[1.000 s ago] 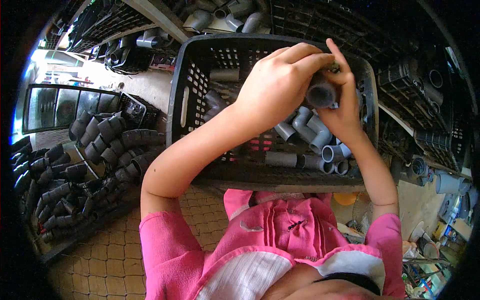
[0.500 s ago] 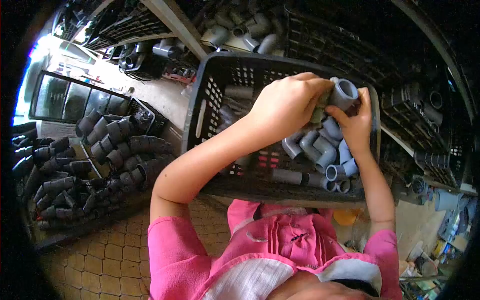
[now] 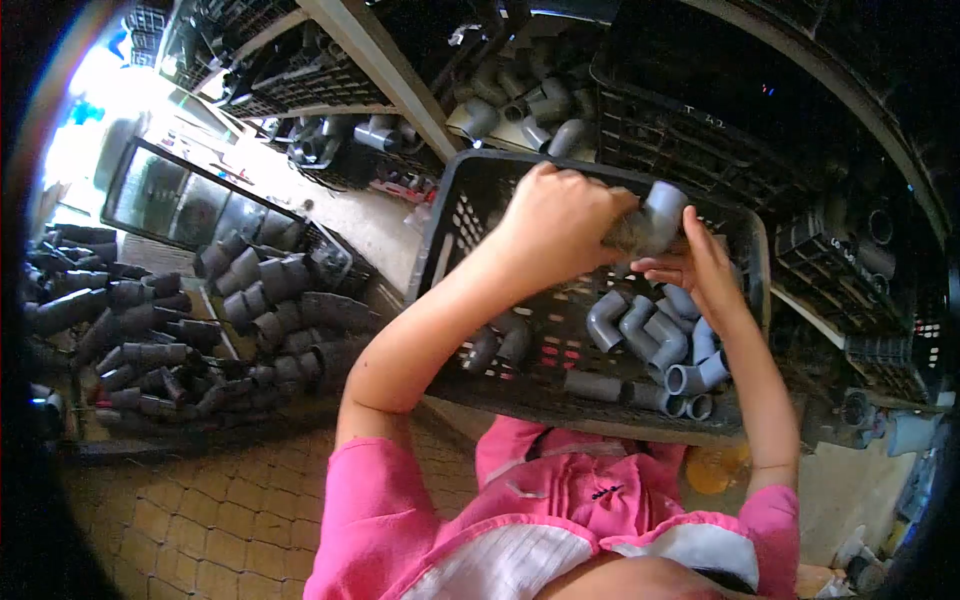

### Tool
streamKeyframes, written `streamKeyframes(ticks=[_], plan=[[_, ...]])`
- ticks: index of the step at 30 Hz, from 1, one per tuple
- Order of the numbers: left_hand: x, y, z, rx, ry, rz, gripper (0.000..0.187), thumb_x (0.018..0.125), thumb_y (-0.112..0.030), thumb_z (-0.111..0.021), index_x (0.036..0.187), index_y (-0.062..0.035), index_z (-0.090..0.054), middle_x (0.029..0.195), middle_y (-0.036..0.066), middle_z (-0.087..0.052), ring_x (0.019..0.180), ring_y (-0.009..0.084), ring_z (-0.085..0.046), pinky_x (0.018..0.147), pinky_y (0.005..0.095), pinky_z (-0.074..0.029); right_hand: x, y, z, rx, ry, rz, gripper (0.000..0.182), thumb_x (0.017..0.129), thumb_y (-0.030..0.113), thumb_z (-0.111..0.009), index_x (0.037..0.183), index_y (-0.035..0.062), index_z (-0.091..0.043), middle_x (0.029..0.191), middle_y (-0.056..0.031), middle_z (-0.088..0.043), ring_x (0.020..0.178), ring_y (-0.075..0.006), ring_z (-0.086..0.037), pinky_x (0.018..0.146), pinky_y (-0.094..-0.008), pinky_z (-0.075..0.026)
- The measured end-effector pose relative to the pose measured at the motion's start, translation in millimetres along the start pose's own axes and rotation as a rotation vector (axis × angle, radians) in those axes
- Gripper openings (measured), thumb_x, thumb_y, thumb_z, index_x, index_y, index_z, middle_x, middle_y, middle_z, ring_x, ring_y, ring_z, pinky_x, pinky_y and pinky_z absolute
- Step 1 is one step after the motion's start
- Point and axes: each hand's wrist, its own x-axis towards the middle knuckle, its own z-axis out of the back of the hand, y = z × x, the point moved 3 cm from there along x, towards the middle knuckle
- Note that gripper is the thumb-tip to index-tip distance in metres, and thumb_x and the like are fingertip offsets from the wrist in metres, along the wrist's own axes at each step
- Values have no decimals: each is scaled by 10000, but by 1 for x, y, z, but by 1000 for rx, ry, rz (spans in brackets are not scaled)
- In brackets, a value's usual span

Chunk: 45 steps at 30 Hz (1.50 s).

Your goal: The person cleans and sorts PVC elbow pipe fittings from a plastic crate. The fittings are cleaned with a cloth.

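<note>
Dim storage space, lit brightly from the upper left, fills the view I get from the head camera. Closest to me is the wearer's pink top (image 3: pixel 375 490), with both bare arms reaching forward over a black crate (image 3: pixel 445 240). Above the crate's inside, toward its far right, I see the left hand (image 3: pixel 565 222) with its fingers curled closed around a grey bent fitting (image 3: pixel 663 208). Between those fingers and the fitting is a dull brownish patch, too blurred for me to identify. The right hand (image 3: pixel 708 268) is just beside the fitting, its fingers loosely extended and parted; whether their tips touch it I cannot tell.

Below the hands, I see grey elbow fittings (image 3: pixel 638 322) lying together on the right side of the crate, and a straight pipe piece (image 3: pixel 598 387) along its near side. Darker pieces (image 3: pixel 513 342) rest at the left.

Past the crate's left side I have a large heap of dark fittings (image 3: pixel 150 355), with a panelled frame (image 3: pixel 180 195) behind it. Farther off, beyond the crate, more fittings (image 3: pixel 570 135) crowd a shelf beside a slanting beam (image 3: pixel 370 70).
</note>
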Motion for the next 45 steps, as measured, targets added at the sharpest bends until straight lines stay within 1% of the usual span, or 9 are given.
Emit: streamKeyframes(ticks=[4,6,12,22,31,34,35,38,45], plan=[[1,50,41,230,64,278,507,764,-505,-715,1156,-186,-685,883,143,-714,823,336,-695,740,462,-547,29,-44,12,-608,111,256,476,960,454,-576,1192,41,-523,1062,-150,-677,945,-257,-682,818,-364,-541],[8,84,39,276,-11,429,469,731,-547,-739,955,-134,-728,830,103,-722,831,308,-710,771,443,-543,19,-56,10,-1061,236,344,519,929,437,-605,1264,50,-523,1218,-215,-611,1119,-392,-594,963,-448,-472],[43,234,-39,38,248,760,713,660,-668,-732,1093,-101,-720,1077,166,-707,1036,308,-677,871,421,-533,15,-116,0,-1660,499,147,773,858,562,-622,1469,149,-391,1479,-286,-344,1359,-463,-361,1100,-537,-337],[116,251,-93,-119,22,736,680,768,-607,-651,1291,-174,-613,1270,156,-631,1169,330,-610,954,435,-493,24,-122,-3,-1634,521,158,790,785,553,-691,1431,175,-437,1376,-260,-441,1309,-435,-413,1078,-522,-365],[107,253,-115,-206,-137,794,969,774,-691,-636,1404,-1,-380,1257,285,-593,1190,428,-567,982,461,-465,16,-117,-15,-1475,592,339,680,708,283,-820,1323,164,-557,1233,-147,-572,1227,-363,-444,1001,-468,-461],[108,300,-127,-374,-216,716,936,768,-662,-669,1373,8,-423,1295,296,-563,1232,434,-533,988,457,-459,15,-112,-14,-1423,574,301,623,724,233,-808,1299,145,-585,1111,-147,-660,1177,-352,-490,991,-447,-458],[113,328,-134,-532,-191,683,795,828,-533,-690,1326,45,-466,1257,272,-593,1206,393,-562,966,429,-483,14,-114,-13,-1447,577,292,628,720,234,-805,1301,143,-583,1104,-150,-662,1158,-349,-499,982,-443,-458],[73,252,-67,-1289,-405,647,479,923,-197,-634,1281,86,-490,1099,173,-639,1062,275,-628,900,388,-534,12,-113,-12,-1356,590,323,593,727,197,-792,1275,101,-588,1091,-176,-657,1082,-360,-565,949,-444,-465],[12,131,2,-1462,-452,515,426,883,-237,-725,1205,10,-597,1120,112,-658,1003,202,-644,862,320,-518,19,-82,-12,-988,275,529,526,716,167,-797,1190,61,-595,968,-125,-568,859,-270,-597,786,-379,-472]])
